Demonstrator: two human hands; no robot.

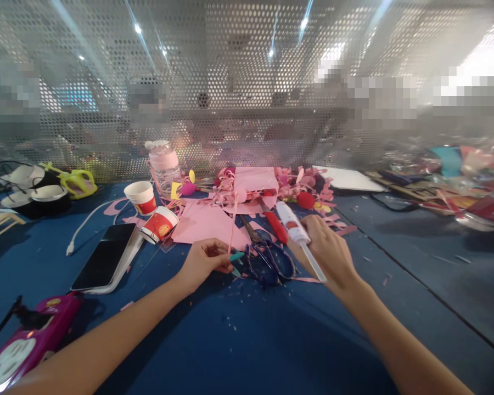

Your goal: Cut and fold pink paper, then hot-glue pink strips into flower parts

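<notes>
My left hand (208, 260) is pinched on a thin pink strip (233, 222) that stands up from the fingertips. A small teal piece (236, 256) sticks out at the same fingertips, and another lies just below. My right hand (323, 255) is curled, back upward, with a white glue tube (293, 224) slanting across it, its narrow white end toward me; its fingertips are hidden. Between the hands lie scissors with dark blue handles (271, 263), blades pointing away. A red handle-like object (275, 226) lies beside the right fingers.
Pink paper (208, 222) and a heap of pink scraps lie beyond my hands. Two paper cups (140, 198), a pink-topped bottle (164, 162) and a phone (105, 255) are left. A purple power strip (33, 334) sits near left. A perforated metal screen (239, 71) closes the back.
</notes>
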